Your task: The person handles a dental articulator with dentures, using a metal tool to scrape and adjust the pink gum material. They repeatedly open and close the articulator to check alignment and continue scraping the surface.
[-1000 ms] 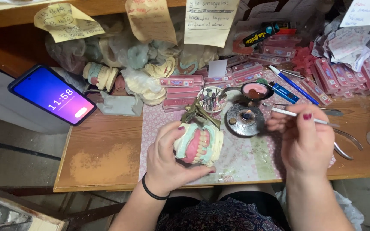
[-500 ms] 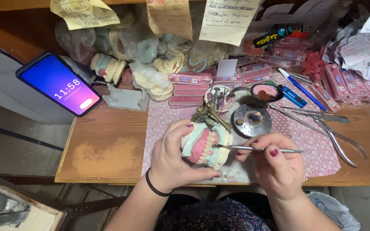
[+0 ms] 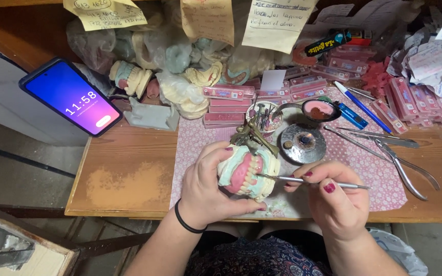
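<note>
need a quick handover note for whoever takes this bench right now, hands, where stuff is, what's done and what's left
Left hand: wrapped around the denture model, held over the patterned mat at the front of the bench.
Right hand: pinching a thin metal tool, its tip at the teeth on the model's right side.
Nearby: round metal dish and a small dish of pink wax behind the model, pliers to the right, phone at far left.
Done: teeth sit in pink gum on the model.
Left: cannot tell how much of the gum line remains to be worked.
</note>
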